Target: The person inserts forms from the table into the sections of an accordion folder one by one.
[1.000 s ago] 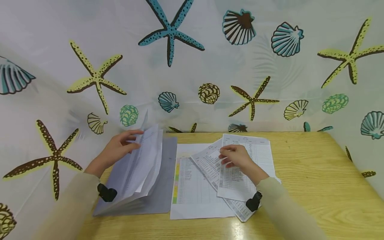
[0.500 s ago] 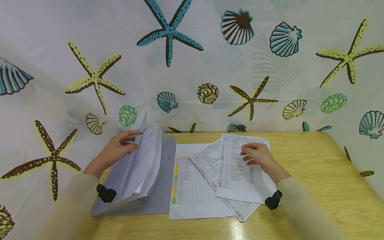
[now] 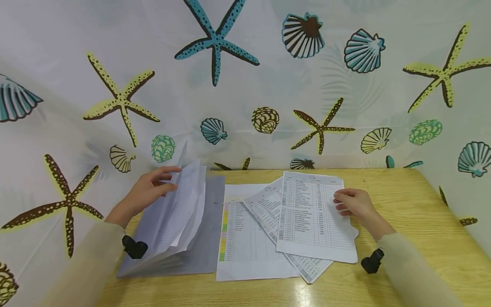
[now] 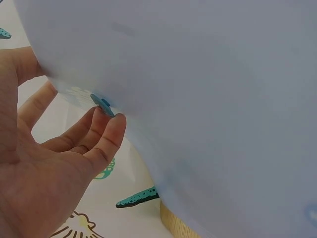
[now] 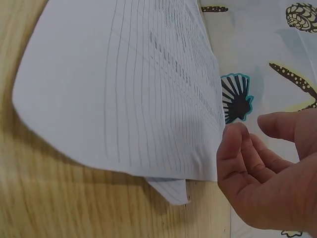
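On the left of the table lies a translucent blue-grey plastic folder (image 3: 215,221), its cover raised and papers (image 3: 186,200) standing inside it. My left hand (image 3: 151,189) holds the raised cover by its edge. In the left wrist view, fingertips of the left hand (image 4: 69,153) touch a blue snap button (image 4: 101,105) on that cover. My right hand (image 3: 356,207) hovers at the right edge of a printed sheet (image 3: 314,221), fingers loosely bent. The right wrist view shows a gap between thumb and fingers of the right hand (image 5: 267,178), with nothing gripped.
Beneath the top sheet lies a tilted printed sheet (image 3: 262,204), and left of it a sheet with a coloured column (image 3: 249,243). These papers overlap on the wooden table (image 3: 406,213). A curtain (image 3: 245,94) printed with starfish and shells hangs behind.
My right hand has moved right across the top printed sheet, from its left part to its right edge. The left hand and the folder have stayed in place.
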Available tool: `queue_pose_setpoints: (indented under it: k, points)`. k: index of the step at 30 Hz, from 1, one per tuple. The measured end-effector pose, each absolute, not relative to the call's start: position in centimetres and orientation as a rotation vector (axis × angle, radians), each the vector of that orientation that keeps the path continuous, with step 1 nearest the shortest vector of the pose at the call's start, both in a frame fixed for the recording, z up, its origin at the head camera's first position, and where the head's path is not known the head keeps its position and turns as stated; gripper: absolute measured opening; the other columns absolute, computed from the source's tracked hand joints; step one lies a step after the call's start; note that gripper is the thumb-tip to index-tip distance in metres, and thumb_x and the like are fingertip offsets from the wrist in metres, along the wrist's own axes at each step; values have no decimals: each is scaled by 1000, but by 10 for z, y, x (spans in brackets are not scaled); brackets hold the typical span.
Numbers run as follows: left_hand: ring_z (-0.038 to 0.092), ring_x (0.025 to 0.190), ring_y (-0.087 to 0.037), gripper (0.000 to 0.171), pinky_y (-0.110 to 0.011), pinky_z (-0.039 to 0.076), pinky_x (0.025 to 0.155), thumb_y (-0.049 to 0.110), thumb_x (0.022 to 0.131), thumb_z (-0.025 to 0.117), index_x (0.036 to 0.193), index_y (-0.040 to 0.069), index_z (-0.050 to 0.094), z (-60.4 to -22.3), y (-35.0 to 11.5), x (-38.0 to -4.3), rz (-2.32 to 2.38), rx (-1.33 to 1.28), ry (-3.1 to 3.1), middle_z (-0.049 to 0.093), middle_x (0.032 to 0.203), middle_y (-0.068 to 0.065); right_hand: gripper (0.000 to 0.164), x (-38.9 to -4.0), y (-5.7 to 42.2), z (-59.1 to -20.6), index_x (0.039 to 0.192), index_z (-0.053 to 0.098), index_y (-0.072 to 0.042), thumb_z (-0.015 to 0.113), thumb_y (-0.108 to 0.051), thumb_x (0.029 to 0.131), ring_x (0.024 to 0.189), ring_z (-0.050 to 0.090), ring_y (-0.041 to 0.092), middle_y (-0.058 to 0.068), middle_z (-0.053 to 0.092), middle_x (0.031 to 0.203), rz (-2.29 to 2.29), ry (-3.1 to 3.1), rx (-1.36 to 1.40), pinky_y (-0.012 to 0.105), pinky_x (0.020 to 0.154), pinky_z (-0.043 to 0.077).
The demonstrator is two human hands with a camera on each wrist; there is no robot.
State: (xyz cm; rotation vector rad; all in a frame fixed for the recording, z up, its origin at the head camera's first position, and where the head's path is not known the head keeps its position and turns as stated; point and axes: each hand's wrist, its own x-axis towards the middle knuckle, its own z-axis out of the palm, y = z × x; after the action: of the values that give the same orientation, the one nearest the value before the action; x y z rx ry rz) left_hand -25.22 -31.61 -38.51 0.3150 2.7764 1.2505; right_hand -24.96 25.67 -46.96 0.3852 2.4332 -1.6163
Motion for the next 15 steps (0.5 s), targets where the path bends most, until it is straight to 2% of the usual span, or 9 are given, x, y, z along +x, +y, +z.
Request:
queue_pose_setpoints:
  k: [9, 15]
  points:
    - [60, 128, -42, 54, -30, 55, 86, 22, 104, 63, 156, 13, 50, -386, -316, -252, 1262, 312, 2777, 48, 156, -28, 52, -246, 272, -472, 146, 52, 8, 59, -25, 107, 85, 69, 13, 24, 69, 127, -1624, 2438, 426, 26, 73, 60]
    - [59, 128, -42, 54, -29, 54, 85, 21, 104, 63, 156, 11, 49, -386, -317, -253, 1264, 317, 2779, 47, 156, -28, 52, -244, 279, -473, 147, 51, 8, 58, -25, 107, 86, 69, 15, 26, 67, 129, -1594, 2450, 467, 27, 73, 60]
